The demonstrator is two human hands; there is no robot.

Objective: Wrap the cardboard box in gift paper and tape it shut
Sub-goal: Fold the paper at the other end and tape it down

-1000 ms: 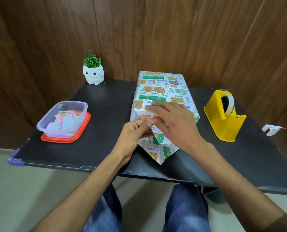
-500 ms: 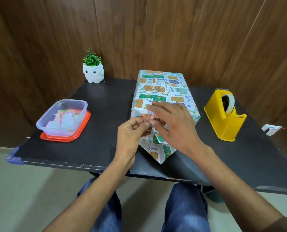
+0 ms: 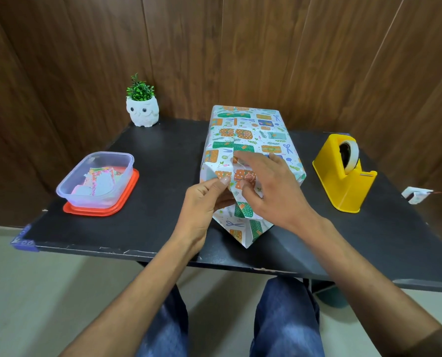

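Box [image 3: 250, 130] on the black table [image 3: 163, 155], left hand [image 3: 204, 202] pinches the gift paper [image 3: 243, 228] at its near end, right hand [image 3: 274, 186] presses on top, fingers spread.

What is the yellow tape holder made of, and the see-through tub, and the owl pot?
Tape dispenser: probably hard plastic, even yellow with a soft sheen. Tub: clear plastic, since paper scraps show through its walls. Owl pot: smooth matte white, maybe ceramic or plastic; the look leaves it open.
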